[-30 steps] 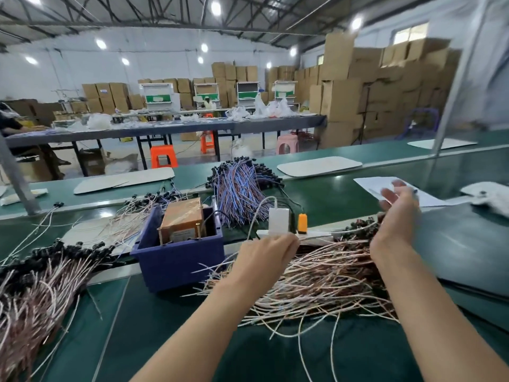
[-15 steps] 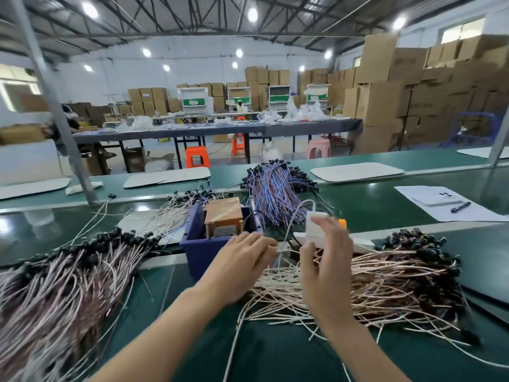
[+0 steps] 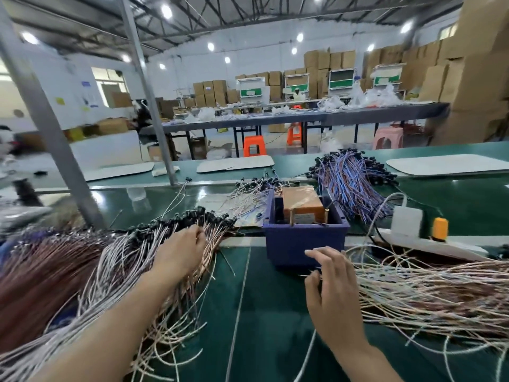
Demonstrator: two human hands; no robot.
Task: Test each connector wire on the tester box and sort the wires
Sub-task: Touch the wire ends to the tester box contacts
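Large left pile (image 3: 82, 271) looks sorted; right pile (image 3: 427, 293) remains. Left hand (image 3: 179, 252) grasps left pile's wires; right hand (image 3: 334, 293) grip unclear.

Cardboard boxes (image 3: 468, 67) are stacked along the white wall (image 3: 248, 56); 2 orange stools (image 3: 254, 146) are set by a long table (image 3: 358, 114) under lit lamps (image 3: 166, 11).

Round ceiling lamps (image 3: 166, 11) make the hall bright and give glare on my green worktop (image 3: 96, 195). The left edge is blurred, and the posts (image 3: 49, 128) lean.
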